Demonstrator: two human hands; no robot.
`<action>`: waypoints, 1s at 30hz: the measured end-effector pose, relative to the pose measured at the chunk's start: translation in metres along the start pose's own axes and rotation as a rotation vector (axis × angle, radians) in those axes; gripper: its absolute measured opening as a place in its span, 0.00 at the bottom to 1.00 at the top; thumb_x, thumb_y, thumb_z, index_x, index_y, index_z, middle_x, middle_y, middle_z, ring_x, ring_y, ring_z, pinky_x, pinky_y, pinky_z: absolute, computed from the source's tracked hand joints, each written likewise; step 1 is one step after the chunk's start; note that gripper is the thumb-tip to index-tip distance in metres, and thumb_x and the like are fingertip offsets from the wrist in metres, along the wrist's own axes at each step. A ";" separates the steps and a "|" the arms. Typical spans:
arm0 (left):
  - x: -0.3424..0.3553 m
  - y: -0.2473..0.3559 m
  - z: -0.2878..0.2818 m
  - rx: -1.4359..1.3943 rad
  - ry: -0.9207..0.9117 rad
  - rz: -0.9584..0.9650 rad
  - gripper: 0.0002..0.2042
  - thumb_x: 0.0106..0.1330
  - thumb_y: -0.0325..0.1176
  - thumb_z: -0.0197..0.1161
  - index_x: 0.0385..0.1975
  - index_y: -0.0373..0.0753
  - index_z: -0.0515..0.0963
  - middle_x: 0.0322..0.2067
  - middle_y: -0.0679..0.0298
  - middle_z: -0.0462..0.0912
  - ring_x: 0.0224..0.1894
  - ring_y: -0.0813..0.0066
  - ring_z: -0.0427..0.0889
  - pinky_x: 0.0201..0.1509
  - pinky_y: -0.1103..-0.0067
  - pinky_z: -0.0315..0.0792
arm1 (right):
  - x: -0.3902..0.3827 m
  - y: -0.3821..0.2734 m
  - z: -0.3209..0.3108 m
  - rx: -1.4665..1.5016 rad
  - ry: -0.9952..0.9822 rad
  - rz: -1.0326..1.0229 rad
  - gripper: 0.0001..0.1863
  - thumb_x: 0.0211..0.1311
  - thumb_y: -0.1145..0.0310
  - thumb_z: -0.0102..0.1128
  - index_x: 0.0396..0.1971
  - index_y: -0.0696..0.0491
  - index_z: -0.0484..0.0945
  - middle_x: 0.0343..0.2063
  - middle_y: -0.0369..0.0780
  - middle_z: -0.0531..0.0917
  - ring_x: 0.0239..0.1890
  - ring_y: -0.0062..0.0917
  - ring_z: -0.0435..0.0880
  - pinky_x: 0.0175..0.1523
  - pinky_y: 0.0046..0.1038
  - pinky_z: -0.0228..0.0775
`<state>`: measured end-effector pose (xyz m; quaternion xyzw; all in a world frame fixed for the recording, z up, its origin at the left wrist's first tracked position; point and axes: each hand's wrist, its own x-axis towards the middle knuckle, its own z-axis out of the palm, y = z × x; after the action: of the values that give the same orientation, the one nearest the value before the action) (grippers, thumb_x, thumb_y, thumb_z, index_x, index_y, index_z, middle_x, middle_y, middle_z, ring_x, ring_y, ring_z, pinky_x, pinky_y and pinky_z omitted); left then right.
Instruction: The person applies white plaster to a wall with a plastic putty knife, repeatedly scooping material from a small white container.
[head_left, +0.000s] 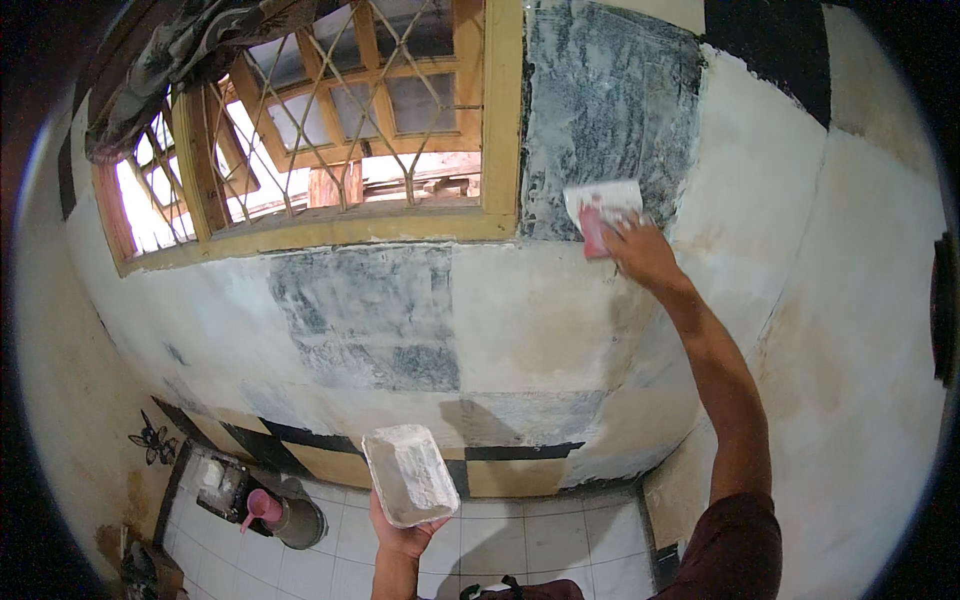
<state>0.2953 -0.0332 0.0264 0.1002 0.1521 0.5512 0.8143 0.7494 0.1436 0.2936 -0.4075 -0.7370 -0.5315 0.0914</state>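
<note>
My right hand point(648, 256) is closed around a putty knife point(606, 198) with a wide pale blade and a pinkish-red part near the fingers. The knife is up against the wall by the lower edge of a dark square point(610, 100) streaked with whitish putty, to the right of the window. Low in front of me, my left hand point(405, 538) grips a white rectangular tub point(388, 482) from beneath. White putty point(428, 475) coats part of its inside.
A yellow-framed window point(500, 120) with a metal grille fills the upper left, a bunched curtain point(185, 75) over it. Whitish and dark squares pattern the wall point(520, 320). On the tiled floor point(345, 535) stand a bucket point(300, 525) and a pink dipper point(262, 506).
</note>
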 end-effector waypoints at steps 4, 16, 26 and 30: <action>-0.004 0.007 0.010 0.002 0.037 0.036 0.33 0.64 0.62 0.44 0.61 0.43 0.66 0.53 0.56 0.76 0.50 0.52 0.80 0.44 0.52 0.78 | 0.042 0.006 -0.061 0.063 -0.074 0.276 0.17 0.54 0.72 0.55 0.46 0.54 0.75 0.47 0.47 0.78 0.51 0.43 0.75 0.57 0.46 0.66; -0.004 0.004 0.010 -0.065 -0.029 0.085 0.29 0.66 0.56 0.46 0.60 0.42 0.67 0.54 0.55 0.76 0.52 0.53 0.79 0.48 0.51 0.77 | 0.201 0.097 -0.055 -0.172 0.256 0.335 0.17 0.57 0.73 0.52 0.48 0.55 0.74 0.39 0.45 0.82 0.46 0.42 0.79 0.48 0.40 0.75; -0.010 0.009 -0.003 0.002 0.044 0.053 0.31 0.65 0.58 0.44 0.61 0.42 0.66 0.54 0.55 0.75 0.54 0.53 0.77 0.51 0.51 0.75 | 0.034 -0.049 -0.037 0.072 0.030 0.121 0.19 0.58 0.71 0.51 0.52 0.50 0.73 0.45 0.47 0.80 0.48 0.41 0.79 0.49 0.44 0.72; -0.009 0.006 0.001 -0.022 0.003 0.047 0.31 0.65 0.58 0.44 0.61 0.42 0.66 0.54 0.55 0.75 0.53 0.51 0.78 0.49 0.50 0.76 | 0.101 -0.003 -0.088 0.081 0.175 0.403 0.18 0.54 0.73 0.55 0.47 0.52 0.73 0.35 0.48 0.81 0.39 0.45 0.81 0.41 0.44 0.75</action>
<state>0.2872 -0.0392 0.0309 0.0940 0.1448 0.5720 0.8019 0.6549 0.1184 0.3859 -0.4948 -0.6508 -0.5056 0.2755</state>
